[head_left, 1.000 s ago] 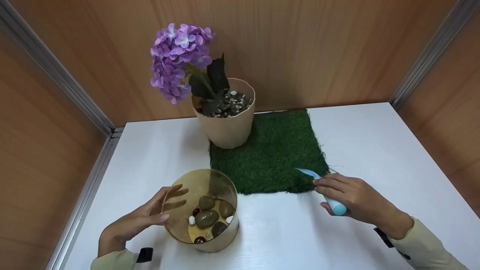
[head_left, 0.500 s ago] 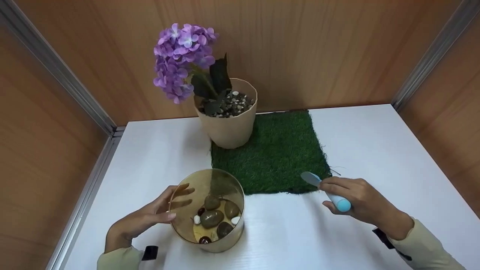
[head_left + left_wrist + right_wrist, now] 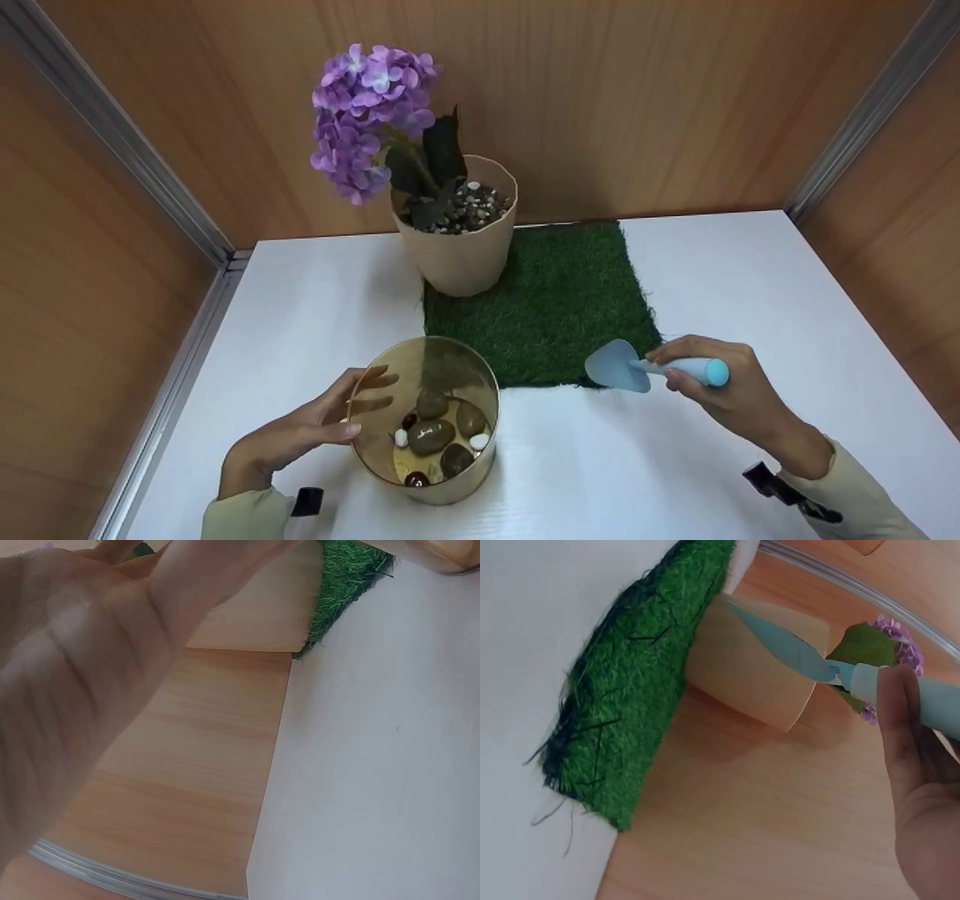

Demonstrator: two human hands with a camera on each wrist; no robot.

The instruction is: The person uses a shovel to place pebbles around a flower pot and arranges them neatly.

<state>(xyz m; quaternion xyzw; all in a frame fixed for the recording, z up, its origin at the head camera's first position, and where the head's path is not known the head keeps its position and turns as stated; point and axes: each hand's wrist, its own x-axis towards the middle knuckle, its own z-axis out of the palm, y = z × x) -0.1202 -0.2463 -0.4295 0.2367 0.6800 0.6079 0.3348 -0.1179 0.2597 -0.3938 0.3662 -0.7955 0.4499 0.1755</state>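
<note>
In the head view, my right hand (image 3: 724, 382) holds a small hand trowel by its handle (image 3: 694, 370). Its light-blue blade (image 3: 619, 366) points left over the front edge of the green turf mat (image 3: 562, 300). The same trowel (image 3: 791, 649) shows side-on in the right wrist view, with my thumb along the handle. My left hand (image 3: 304, 424) grips the left side of an amber-tinted clear round container (image 3: 480, 476), thumb at the near side and fingers behind the wall. Several dark stones (image 3: 431, 436) and white pebbles lie at its bottom.
A beige flowerpot (image 3: 461, 262) stands on the mat's back left part, with purple flowers (image 3: 367, 112), dark leaves and gravel. The white table (image 3: 735, 285) ends at wood panels (image 3: 637, 97) behind and at both sides.
The trowel has turned in my right hand, so the flat of its blade now faces the head camera and its handle lies nearly level. My left hand and the container have shifted slightly right.
</note>
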